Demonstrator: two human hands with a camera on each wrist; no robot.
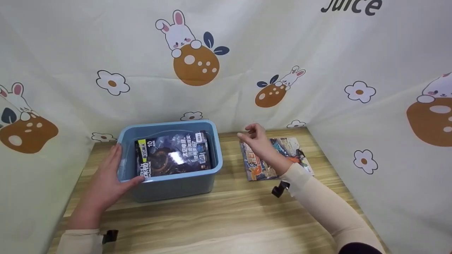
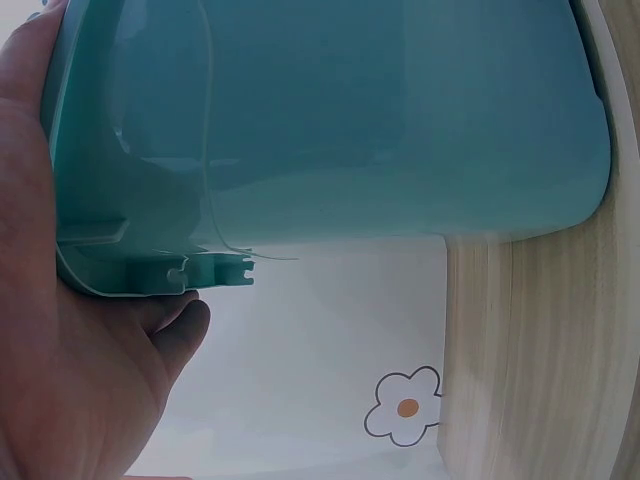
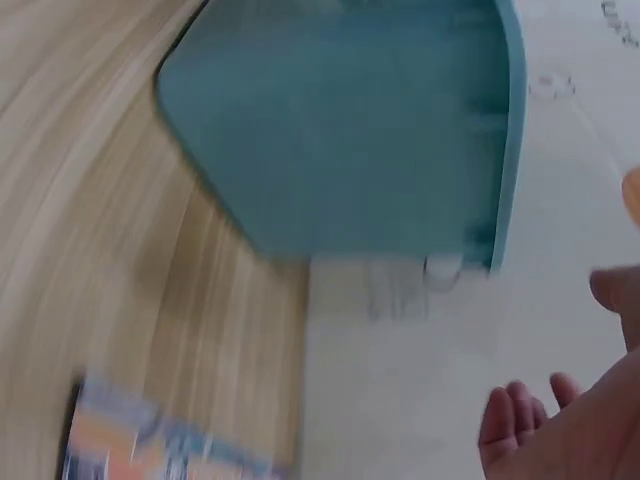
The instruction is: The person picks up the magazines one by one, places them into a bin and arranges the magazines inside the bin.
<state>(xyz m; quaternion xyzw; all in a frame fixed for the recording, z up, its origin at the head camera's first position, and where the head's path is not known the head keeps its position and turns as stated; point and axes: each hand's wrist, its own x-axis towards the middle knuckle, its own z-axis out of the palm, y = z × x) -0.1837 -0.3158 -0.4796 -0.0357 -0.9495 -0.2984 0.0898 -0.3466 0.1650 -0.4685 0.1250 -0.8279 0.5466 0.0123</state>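
A blue plastic storage bin (image 1: 173, 188) stands on the table, a dark, glossy magazine (image 1: 173, 155) lying face up inside it. My left hand (image 1: 106, 180) holds the bin's left end, thumb over the front rim and fingers along the side rim. The left wrist view shows that hand (image 2: 80, 350) round the bin's edge. To the right of the bin, a colourful comic-style magazine (image 1: 256, 169) lies flat on the table. Above it hovers my right hand (image 1: 259, 141), fingers loosely bent, holding nothing; the hand and forearm cover part of the cover. Whatever lies under the dark magazine is hidden.
The wood-grain table (image 1: 226, 222) is bounded by a pale cloth backdrop (image 1: 240, 38) printed with rabbits, oranges and flowers, at the back and on both sides. The bin stands close to the back cloth. Black wrist mounts (image 1: 279, 189) sit on both sleeves.
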